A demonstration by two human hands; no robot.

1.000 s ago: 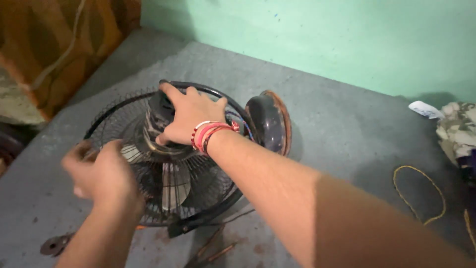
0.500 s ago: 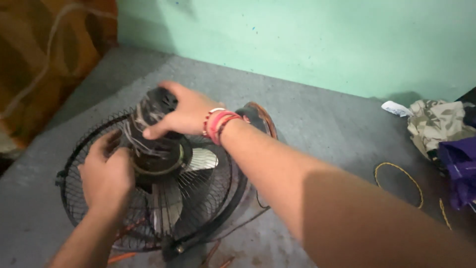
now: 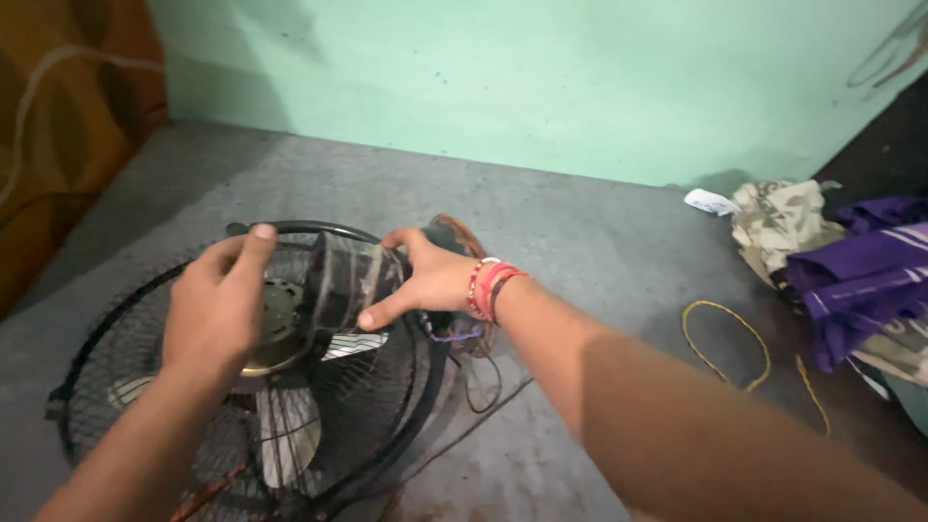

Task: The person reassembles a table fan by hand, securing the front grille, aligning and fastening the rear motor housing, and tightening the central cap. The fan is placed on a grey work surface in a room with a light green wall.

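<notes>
Right hand (image 3: 432,280), wearing red wrist bands, is gripping the dark motor (image 3: 348,282) from its right side, thumb below and fingers curling over the top. Left hand (image 3: 220,307) is closing on the same motor from the left, fingers bent over its near edge. The motor is appearing blurred, a dark ribbed cylinder with a brass-coloured ring at its base, and is sitting between the two hands at the centre of the guard (image 3: 145,387). The guard, a black wire cage with a thick rim, is lying flat under both hands; pale blades (image 3: 285,440) are showing through the mesh below the left hand. Thin wires (image 3: 474,377) are trailing from beneath the right wrist. All is resting on a grey floor (image 3: 599,242). Well to the right of the right arm, a yellow cord (image 3: 720,338) is looping, with purple and patterned cloths (image 3: 851,271) beyond it. A green wall (image 3: 532,77) is rising behind the hands.
</notes>
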